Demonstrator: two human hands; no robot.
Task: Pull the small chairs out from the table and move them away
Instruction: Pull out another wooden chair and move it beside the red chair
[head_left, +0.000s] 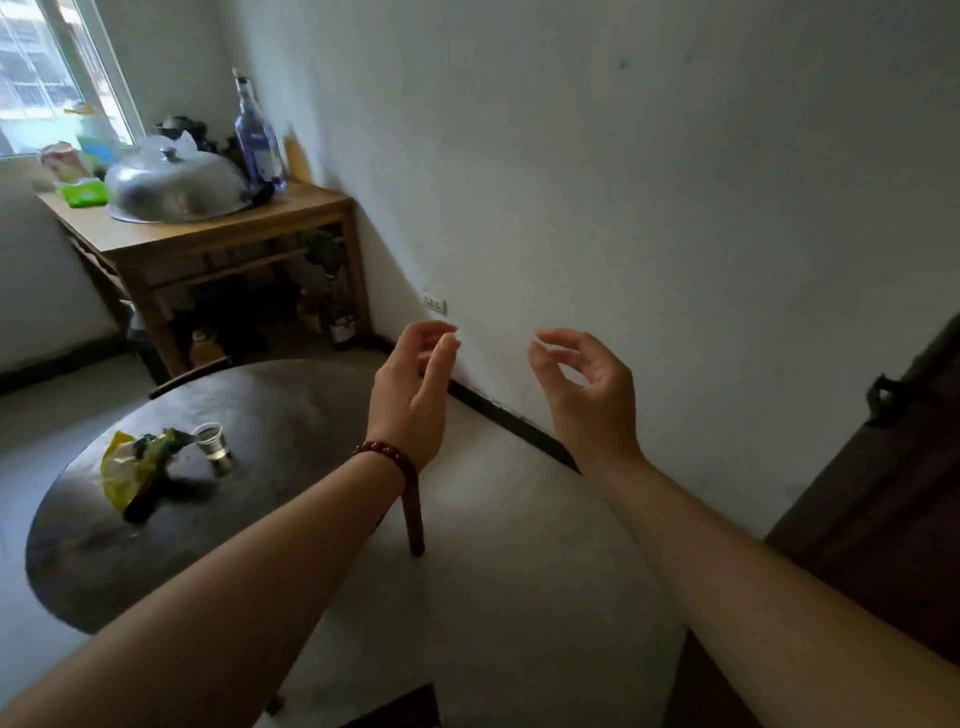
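Note:
A dark round table (291, 400) fills the lower left, with one dark leg (414, 525) showing under its right edge. At its far side a dark chair edge (189, 375) pokes out from behind the tabletop. Another dark wooden piece (400, 709) shows at the bottom edge; I cannot tell what it is. My left hand (415, 395), with a red bead bracelet at the wrist, is raised over the table's right edge, fingers loosely curled and empty. My right hand (587, 395) hovers beside it in front of the wall, fingers apart, holding nothing.
On the table lie a plastic cup (213, 441) and a yellow-green wrapper (132, 462). A wooden side table (218, 234) in the corner carries a metal dome lid (176, 187) and a bottle (257, 140), with bottles beneath. Dark wooden furniture (883, 519) stands at right.

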